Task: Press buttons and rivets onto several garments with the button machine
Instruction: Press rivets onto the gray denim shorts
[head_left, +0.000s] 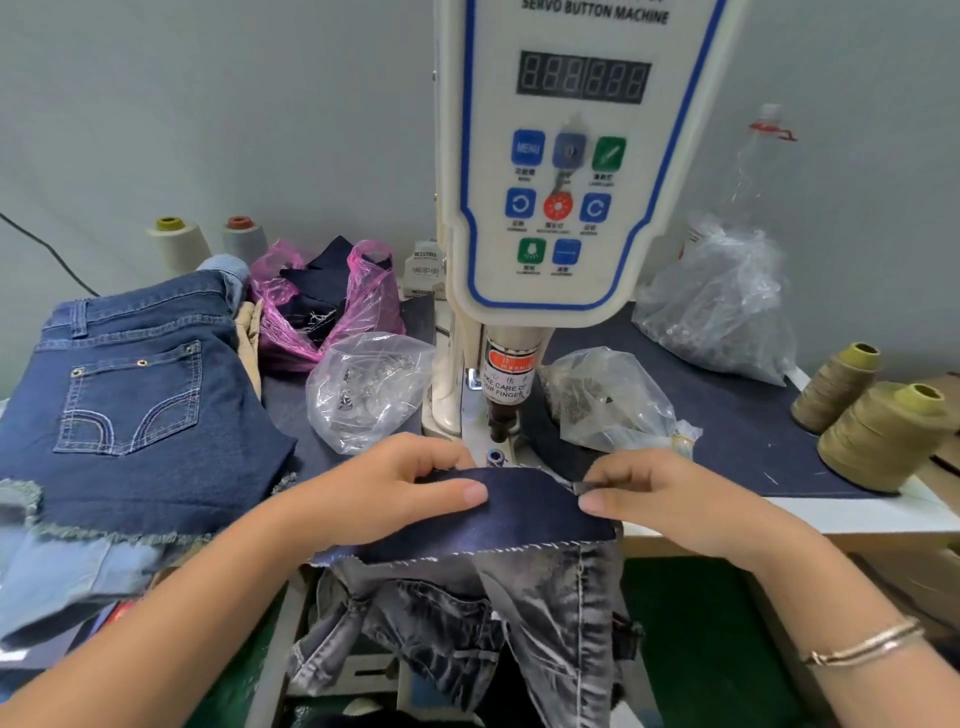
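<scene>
Hands are gripping a dark denim piece (524, 512) just in front of the button machine (561, 218): left hand (395, 493) pinching its left edge, right hand (670, 499) pinching its right corner. Finished denim shorts (135, 395) are lying to the left.

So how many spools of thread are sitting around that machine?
4. Two pale thread cones stand at the back left, one yellow-topped, one red-topped. Two olive ones sit at the right, farther and nearer. Others may be hidden.

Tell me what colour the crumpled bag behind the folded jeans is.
Translucent pink bag, seen in the head view.
</scene>
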